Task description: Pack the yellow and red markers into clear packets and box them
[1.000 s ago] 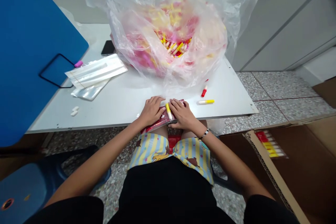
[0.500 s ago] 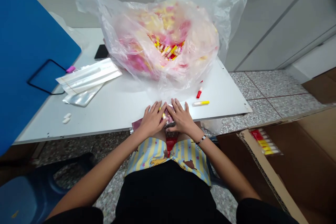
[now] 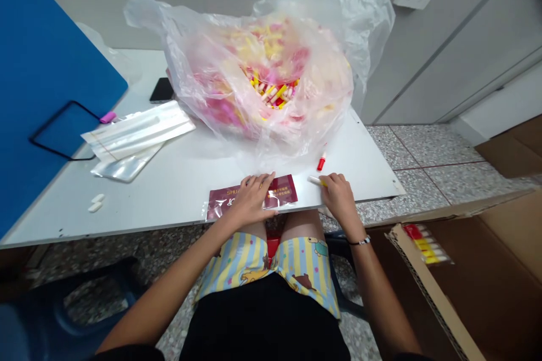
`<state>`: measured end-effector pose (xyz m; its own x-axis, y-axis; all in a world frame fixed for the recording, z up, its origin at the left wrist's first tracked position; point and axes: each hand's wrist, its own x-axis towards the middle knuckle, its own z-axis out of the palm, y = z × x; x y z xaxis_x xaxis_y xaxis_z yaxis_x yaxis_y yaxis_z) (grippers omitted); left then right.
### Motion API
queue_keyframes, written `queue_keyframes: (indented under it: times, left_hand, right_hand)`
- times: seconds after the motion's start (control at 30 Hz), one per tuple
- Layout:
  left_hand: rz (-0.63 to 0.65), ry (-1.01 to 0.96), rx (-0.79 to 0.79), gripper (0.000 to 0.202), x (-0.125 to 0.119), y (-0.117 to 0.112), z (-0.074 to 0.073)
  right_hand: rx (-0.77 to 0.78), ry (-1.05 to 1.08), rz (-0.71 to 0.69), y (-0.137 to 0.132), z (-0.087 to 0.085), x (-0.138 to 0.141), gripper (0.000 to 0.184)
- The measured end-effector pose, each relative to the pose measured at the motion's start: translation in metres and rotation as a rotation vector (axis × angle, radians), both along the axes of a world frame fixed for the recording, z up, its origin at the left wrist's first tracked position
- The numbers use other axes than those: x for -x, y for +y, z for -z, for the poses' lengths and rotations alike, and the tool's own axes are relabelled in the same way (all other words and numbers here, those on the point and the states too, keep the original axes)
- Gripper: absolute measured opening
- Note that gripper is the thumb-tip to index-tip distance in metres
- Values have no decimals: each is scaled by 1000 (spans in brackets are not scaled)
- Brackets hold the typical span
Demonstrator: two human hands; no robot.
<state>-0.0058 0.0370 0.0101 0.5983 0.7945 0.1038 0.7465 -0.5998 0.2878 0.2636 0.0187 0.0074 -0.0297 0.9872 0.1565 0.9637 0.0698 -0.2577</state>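
My left hand lies over a maroon printed packet with a clear left end, near the table's front edge. Its fingers are stretched over the packet, thumb apart; whatever is under the palm is hidden. To the right, my right hand has its fingers closed on a small yellow-and-white marker, whose white end points left out of the grip. Just behind it lies a red-and-white marker on the table.
A big clear plastic bag full of red, yellow and pink markers fills the table's back. Clear sleeves, a black phone and two white pieces lie left. A blue panel stands left; an open carton is at right.
My right hand has moved right from the packet to the yellow-and-white marker and closed on it. More of the maroon packet shows now; my left hand stays over it.
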Motion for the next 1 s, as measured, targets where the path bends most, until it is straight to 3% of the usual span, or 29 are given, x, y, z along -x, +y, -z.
queue_keyframes:
  times: [0.23, 0.33, 0.5, 0.7, 0.87, 1.0]
  left_hand:
    - [-71, -116, -11, 82, -1, 2, 1]
    - [-109, -133, -8, 79, -4, 2, 2]
    - [-16, -113, 14, 74, -13, 2, -4]
    - [134, -87, 65, 39, -36, 28, -19]
    - [221, -56, 151, 29, -44, 58, -13]
    - [290, -155, 132, 36, -39, 65, -5]
  right_hand:
    - [-27, 797, 48, -10, -8, 22, 39]
    - [-3, 997, 56, -13, -16, 30, 38]
    - [-63, 1119, 216, -9, -22, 33, 41]
    - [-128, 1120, 269, -3, -11, 36, 44]
    - [-106, 1184, 262, 0, -8, 41, 49]
    - [-138, 1245, 265, 8, -5, 47, 56]
